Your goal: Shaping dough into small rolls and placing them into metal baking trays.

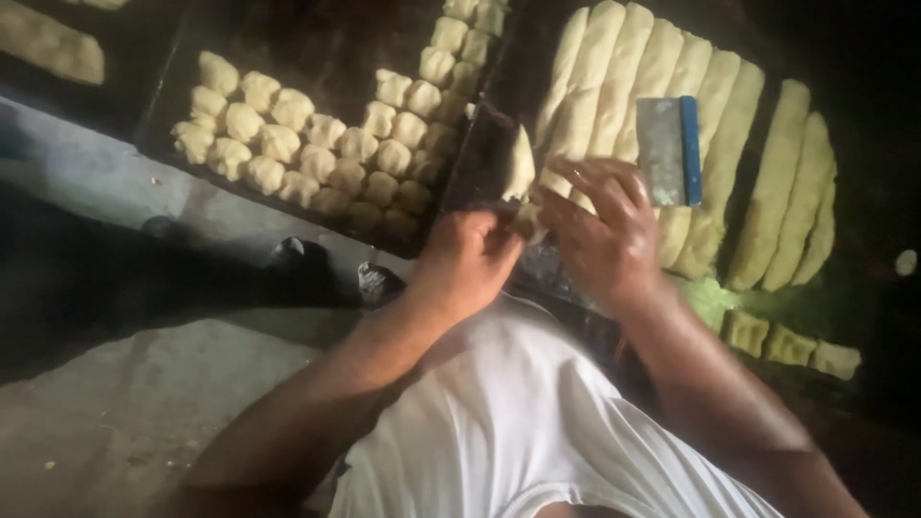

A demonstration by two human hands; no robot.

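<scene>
I see L hand (467,264) pinching dough piece (519,168) w/ R hand (604,235), fingers closed on it, centre, betw. dark tray (317,48) left & dough logs (633,77) right; scraper (670,152) on logs.

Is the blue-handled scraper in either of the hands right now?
No. The scraper lies on the long dough logs, while the left hand and right hand pinch a small dough piece.

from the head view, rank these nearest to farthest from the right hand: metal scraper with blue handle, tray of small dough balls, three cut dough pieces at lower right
1. Metal scraper: lying on the long dough logs, just above the right hand.
2. Three cut dough pieces: on the surface to the hand's lower right.
3. Tray of small dough balls: far left, beyond the left hand.
</scene>
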